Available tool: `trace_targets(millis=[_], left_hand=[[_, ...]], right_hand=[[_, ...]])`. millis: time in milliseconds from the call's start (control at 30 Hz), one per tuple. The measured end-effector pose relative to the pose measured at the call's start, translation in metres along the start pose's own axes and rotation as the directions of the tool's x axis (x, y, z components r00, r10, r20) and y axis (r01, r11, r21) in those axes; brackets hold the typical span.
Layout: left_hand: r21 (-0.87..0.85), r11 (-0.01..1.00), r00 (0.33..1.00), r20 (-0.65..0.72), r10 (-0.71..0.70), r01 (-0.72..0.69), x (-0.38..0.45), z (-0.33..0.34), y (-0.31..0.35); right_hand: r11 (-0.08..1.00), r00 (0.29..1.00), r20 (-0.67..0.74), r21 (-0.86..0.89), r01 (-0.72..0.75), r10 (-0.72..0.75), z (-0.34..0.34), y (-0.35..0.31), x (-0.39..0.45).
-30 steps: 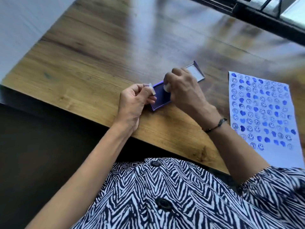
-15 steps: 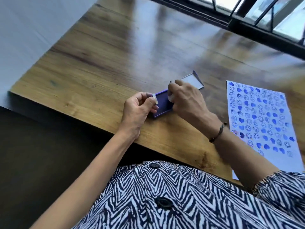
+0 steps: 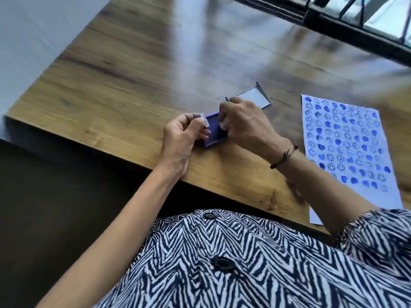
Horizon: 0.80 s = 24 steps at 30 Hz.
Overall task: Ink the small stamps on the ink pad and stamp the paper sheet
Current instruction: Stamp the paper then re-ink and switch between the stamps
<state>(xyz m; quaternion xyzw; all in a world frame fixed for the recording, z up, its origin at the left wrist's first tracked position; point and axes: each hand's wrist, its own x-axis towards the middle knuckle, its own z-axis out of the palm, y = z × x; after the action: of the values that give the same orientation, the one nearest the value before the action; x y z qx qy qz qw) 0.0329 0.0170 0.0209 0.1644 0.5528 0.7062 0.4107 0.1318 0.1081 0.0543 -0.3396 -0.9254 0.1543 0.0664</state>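
Note:
A blue ink pad (image 3: 214, 133) lies open on the wooden table (image 3: 124, 85), its clear lid (image 3: 253, 97) folded back behind it. My left hand (image 3: 182, 136) pinches a small pale stamp (image 3: 205, 121) at the pad's left edge. My right hand (image 3: 246, 123) holds a second small stamp (image 3: 223, 125) down on the pad; most of that stamp is hidden by my fingers. To the right lies the white paper sheet (image 3: 347, 147), covered with rows of blue hearts and smiley faces.
The table's near edge runs just under my wrists, with dark floor to the left. A black window frame (image 3: 333, 21) borders the far right. A cord bracelet (image 3: 284, 156) sits on my right wrist. Bare wood stretches behind and left of the pad.
The camera has tilted, so everything sits lower in view. Both hands stay at the ink pad with their stamps; the right hand still presses its stamp on the pad.

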Motion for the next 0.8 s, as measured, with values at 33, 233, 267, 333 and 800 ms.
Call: trace_targets(millis=[33,233,267,333,800], left_hand=[[0.001,1.0,1.0,0.007,0.003,-0.003,0.001,0.001,0.0],[0.034,0.999,1.0,0.01,0.017,-0.018,-0.001,0.0,-0.001],[0.047,0.999,1.0,0.005,0.018,-0.018,-0.001,-0.001,-0.002],[0.066,0.998,1.0,0.01,0.025,-0.026,-0.002,0.001,0.0],[0.305,0.932,0.807,0.589,-0.025,-0.194,-0.054,0.126,-0.016]], right_hand=[[1.0,1.0,0.003,0.001,0.008,-0.008,0.001,-0.002,0.001],[1.0,1.0,0.019,-0.014,0.009,-0.009,0.004,-0.007,-0.001],[1.0,1.0,0.019,-0.013,0.008,-0.008,0.003,-0.009,0.0],[1.0,1.0,0.029,0.028,0.001,-0.002,-0.004,-0.009,0.002],[0.57,0.575,-0.227,0.627,-0.531,0.786,-0.072,0.135,-0.173]])
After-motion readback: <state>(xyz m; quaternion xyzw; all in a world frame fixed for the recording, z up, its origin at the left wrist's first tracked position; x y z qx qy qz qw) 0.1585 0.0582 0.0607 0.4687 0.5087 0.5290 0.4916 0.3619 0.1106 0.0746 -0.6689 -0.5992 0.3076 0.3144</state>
